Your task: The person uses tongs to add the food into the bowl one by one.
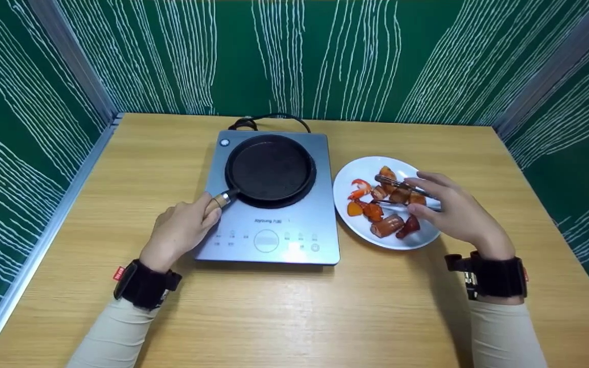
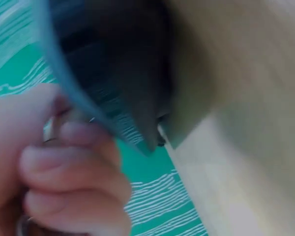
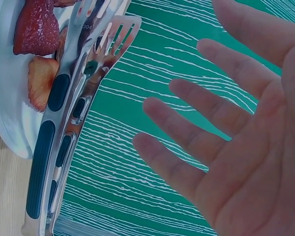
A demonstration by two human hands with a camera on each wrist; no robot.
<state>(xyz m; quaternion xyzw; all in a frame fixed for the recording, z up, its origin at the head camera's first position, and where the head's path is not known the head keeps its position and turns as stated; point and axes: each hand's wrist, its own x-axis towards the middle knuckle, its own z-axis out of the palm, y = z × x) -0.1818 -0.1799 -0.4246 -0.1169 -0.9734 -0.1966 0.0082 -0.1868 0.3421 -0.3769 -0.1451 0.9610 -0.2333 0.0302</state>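
My left hand (image 1: 184,225) grips the handle (image 1: 220,199) of a small black frying pan (image 1: 271,166), which sits over the upper part of a silver induction cooker (image 1: 274,245). Curled fingers (image 2: 73,172) show round the handle in the left wrist view. Over the right side of a white plate (image 1: 341,197) is my right hand (image 1: 453,212), beside a pair of metal tongs (image 1: 394,183). The right wrist view shows its fingers (image 3: 187,128) straight and spread, apart from the tongs, which lean across the plate with dark grip pads on the arms.
Cooked-looking food pieces, some red-orange and some brown (image 1: 387,226), lie on the plate. A black cable (image 1: 274,115) runs behind the cooker. The wooden table (image 1: 284,312) is bounded by green panels (image 1: 356,61) with white streaks at back and sides.
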